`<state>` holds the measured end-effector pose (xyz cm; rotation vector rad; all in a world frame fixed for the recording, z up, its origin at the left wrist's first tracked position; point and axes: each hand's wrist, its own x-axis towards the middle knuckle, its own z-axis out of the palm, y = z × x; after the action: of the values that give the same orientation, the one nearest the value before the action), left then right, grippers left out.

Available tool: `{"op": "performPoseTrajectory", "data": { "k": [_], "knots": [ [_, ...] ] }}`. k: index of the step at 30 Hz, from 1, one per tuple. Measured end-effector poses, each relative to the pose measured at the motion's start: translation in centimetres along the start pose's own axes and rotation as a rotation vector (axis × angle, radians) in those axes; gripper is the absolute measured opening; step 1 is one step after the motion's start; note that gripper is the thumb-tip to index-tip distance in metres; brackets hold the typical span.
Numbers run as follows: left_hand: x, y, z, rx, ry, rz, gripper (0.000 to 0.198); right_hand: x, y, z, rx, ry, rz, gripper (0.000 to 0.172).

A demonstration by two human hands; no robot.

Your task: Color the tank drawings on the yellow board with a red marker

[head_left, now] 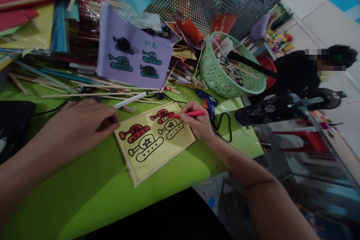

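Observation:
A yellow card [157, 150] with two outlined tank drawings lies on the green table [92, 191]; the upper halves of both tanks are coloured red. My right hand [198, 122] is closed round a red marker [189, 113] whose tip touches the upper right tank. My left hand [84, 123] rests curled at the card's left corner and grips a white pen [129, 100] that points up and to the right.
A purple sheet [132, 54] with teal tank pictures leans behind, among several wooden sticks [92, 92]. A green basket [225, 67] of sticks and a blue glue gun [208, 102] sit to the right. A person in black [298, 71] sits at far right.

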<state>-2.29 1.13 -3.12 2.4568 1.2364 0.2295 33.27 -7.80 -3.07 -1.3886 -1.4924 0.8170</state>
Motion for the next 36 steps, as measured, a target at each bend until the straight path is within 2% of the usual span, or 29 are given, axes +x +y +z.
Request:
{"op": "performPoseTrajectory", "data": {
  "k": [16, 27, 36],
  "knots": [
    [0.06, 0.18, -0.34, -0.010, -0.042, -0.003, 0.034, 0.08, -0.04, 0.09, 0.032, 0.007, 0.014, 0.019],
    [-0.03, -0.06, -0.17, -0.005, -0.026, 0.016, 0.034, 0.04, -0.03, 0.04, 0.022, -0.002, 0.022, 0.021],
    [-0.17, -0.03, -0.03, 0.008, -0.004, 0.028, 0.033, -0.02, -0.21, 0.05, 0.046, -0.014, 0.002, 0.013]
  ]
}}
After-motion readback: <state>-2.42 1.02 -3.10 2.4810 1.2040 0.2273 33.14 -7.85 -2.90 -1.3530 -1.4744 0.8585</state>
